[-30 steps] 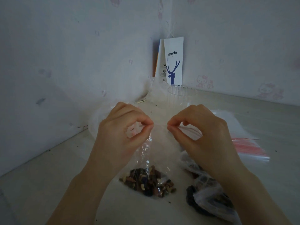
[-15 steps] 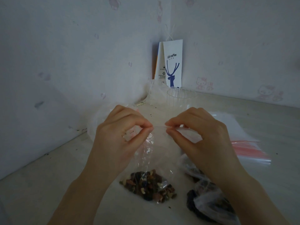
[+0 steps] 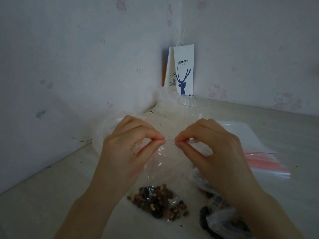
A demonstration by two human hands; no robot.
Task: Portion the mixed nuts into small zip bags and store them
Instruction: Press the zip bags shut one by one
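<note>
Slightly closer together than half a second ago, the two pinching points are now set along the top of the small zip bag (image 3: 166,169), and only a short stretch of its seal strip (image 3: 170,141) is left showing between them; the bag and its contents are otherwise unshifted. The strip is nipped by the left hand (image 3: 127,152) between thumb and forefinger, with the other fingers curled behind, and it is nipped in the same way by the right hand (image 3: 215,152). The bag is hung from this grip, its mouth at the fingertips and its bottom laid on the tabletop (image 3: 51,195) toward the near edge, where the mixed nuts (image 3: 158,202) are gathered in one heap below and between the hands. One small bag is held by two hands. One larger nut bag (image 3: 222,216) is seen crumpled under the right wrist. One stack of empty zip bags (image 3: 259,152) is spread toward the right edge, though its count cannot be told. One clear plastic cup (image 3: 191,107) is stood behind the hands, and one paper coffee bag (image 3: 183,69) is propped in the far corner.
</note>
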